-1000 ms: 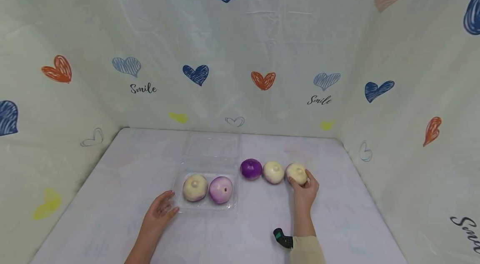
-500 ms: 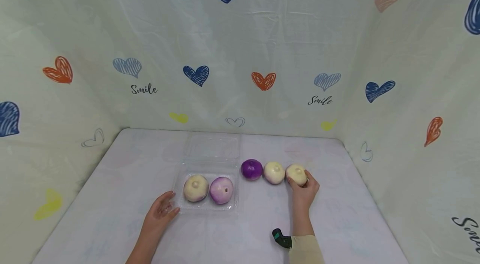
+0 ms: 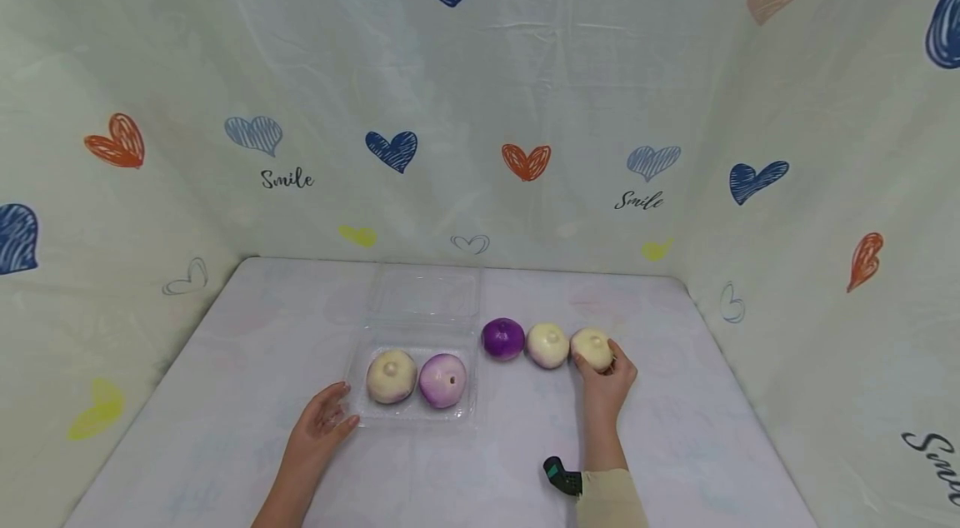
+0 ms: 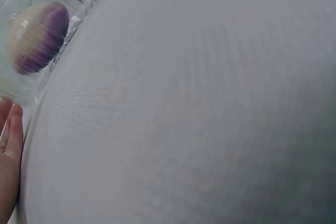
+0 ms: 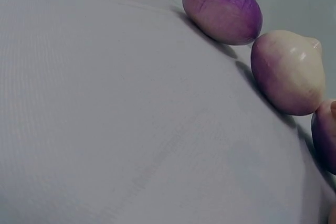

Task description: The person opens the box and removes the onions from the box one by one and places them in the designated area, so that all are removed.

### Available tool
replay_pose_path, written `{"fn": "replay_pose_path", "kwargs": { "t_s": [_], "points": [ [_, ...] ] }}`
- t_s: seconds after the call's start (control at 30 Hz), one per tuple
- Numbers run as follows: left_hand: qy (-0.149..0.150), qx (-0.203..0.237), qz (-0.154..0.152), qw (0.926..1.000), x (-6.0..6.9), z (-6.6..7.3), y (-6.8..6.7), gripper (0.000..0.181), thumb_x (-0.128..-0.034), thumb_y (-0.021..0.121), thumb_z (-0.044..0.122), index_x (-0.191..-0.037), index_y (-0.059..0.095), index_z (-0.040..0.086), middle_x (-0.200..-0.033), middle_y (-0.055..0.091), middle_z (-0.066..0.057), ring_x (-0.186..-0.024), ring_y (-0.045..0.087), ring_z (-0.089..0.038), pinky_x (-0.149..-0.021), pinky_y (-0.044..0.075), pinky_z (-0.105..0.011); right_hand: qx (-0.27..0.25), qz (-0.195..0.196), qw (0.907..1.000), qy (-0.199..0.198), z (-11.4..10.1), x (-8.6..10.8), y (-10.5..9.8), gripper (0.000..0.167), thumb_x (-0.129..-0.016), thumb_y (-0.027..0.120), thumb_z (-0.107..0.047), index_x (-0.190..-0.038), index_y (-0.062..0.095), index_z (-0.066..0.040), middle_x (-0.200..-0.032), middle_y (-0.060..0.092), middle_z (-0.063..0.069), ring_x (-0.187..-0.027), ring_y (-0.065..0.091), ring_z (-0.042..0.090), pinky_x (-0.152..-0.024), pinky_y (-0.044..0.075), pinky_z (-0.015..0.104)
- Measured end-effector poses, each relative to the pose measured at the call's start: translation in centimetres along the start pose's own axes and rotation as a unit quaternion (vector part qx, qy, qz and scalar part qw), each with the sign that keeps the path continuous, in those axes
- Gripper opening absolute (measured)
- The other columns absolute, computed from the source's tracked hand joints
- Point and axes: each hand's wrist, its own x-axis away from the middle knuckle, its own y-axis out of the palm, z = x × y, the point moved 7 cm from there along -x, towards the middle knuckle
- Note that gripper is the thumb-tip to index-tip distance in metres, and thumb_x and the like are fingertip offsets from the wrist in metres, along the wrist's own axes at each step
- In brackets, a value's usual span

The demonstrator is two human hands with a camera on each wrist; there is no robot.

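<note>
Head view: right-end onion [image 3: 592, 347], cream on top, sits on the desk [image 3: 525, 445] toward its far right corner, pinched by the right hand [image 3: 609, 382]; thumb on the near left side, fingers curled round the right side. Row runs left from it: middle onion [image 3: 547, 345], cream and touching it or nearly so, then dark purple onion [image 3: 503, 338], just beside the right side of a clear box [image 3: 416, 420]. Right wrist view shows purple low on the middle onion too; right-end onion cut off at the picture's edge, only a bit of skin on it.

Box is left of desk centre, lid [image 3: 423, 295] folded open toward the far edge. Inside, side by side: cream onion [image 3: 391, 376] on the left, lilac onion [image 3: 443, 380] on the right, small dark spot on its top. Left hand [image 3: 321, 420] at the box's near left corner, thumb apart from the fingers, fingers relaxed, tips at the box side; exact contact can't be told. Light sleeve [image 3: 611, 499] on the right arm, black and green device [image 3: 562, 475] at that wrist. Behind the desk's far edge, pale backdrop [image 3: 570, 78] with hearts and "Smile" lettering.
</note>
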Motion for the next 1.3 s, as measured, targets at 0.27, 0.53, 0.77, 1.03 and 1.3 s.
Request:
{"fn": "replay_pose_path", "kwargs": {
  "t_s": [0.27, 0.53, 0.77, 1.03, 1.3],
  "points": [
    [-0.001, -0.008, 0.004, 1.0000, -0.1, 0.0, 0.0, 0.067, -0.0886, 0.072, 0.016, -0.145, 0.037, 0.011, -0.149, 0.039, -0.013, -0.135, 0.036, -0.027, -0.093, 0.034, -0.007, 0.012, -0.009, 0.9999, -0.001, -0.3, -0.1, 0.1, 0.069, -0.076, 0.079, 0.003, -0.137, 0.047, 0.003, -0.134, 0.029, 0.020, -0.122, 0.043, 0.035, -0.092, 0.039, 0.017],
    [0.007, -0.007, 0.003, 0.9999, -0.2, 0.0, 0.0, 0.066, -0.0889, 0.072, 0.013, -0.145, 0.038, 0.009, -0.148, 0.041, -0.013, -0.132, 0.038, -0.026, -0.090, 0.035, -0.003, 0.021, -0.005, 0.9997, 0.007, -0.2, 0.0, 0.0, 0.067, -0.077, 0.079, 0.002, -0.137, 0.049, 0.000, -0.134, 0.031, 0.019, -0.116, 0.044, 0.031, -0.082, 0.038, 0.013],
    [0.017, -0.014, 0.013, 0.9997, -0.1, 0.1, -0.2, 0.065, -0.0879, 0.074, 0.014, -0.144, 0.041, 0.009, -0.146, 0.043, -0.014, -0.120, 0.043, -0.011, -0.090, 0.035, -0.004, 0.023, -0.009, 0.9997, 0.003, -0.4, 0.2, 0.0, 0.066, -0.077, 0.079, 0.003, -0.136, 0.049, 0.001, -0.134, 0.031, 0.019, -0.113, 0.043, 0.030, -0.079, 0.038, 0.012],
    [0.006, -0.007, 0.012, 0.9999, -0.2, -0.1, -0.1, 0.066, -0.0880, 0.073, 0.013, -0.145, 0.039, 0.009, -0.147, 0.042, -0.014, -0.126, 0.041, -0.019, -0.088, 0.036, -0.003, 0.033, -0.017, 0.9993, -0.008, -0.7, 0.4, -0.1, 0.066, -0.077, 0.078, 0.003, -0.136, 0.049, 0.002, -0.135, 0.031, 0.020, -0.118, 0.041, 0.032, -0.091, 0.037, 0.024],
    [-0.015, -0.006, 0.002, 0.9999, -0.1, -0.3, -0.1, 0.068, -0.0889, 0.071, 0.012, -0.147, 0.035, 0.010, -0.151, 0.037, -0.013, -0.136, 0.035, -0.030, -0.099, 0.037, -0.014, 0.024, -0.020, 0.9987, -0.039, -2.1, 0.6, -0.5, 0.063, -0.075, 0.081, 0.001, -0.132, 0.053, -0.001, -0.137, 0.032, 0.017, -0.134, 0.030, 0.035, -0.114, 0.021, 0.047]
  ]
}}
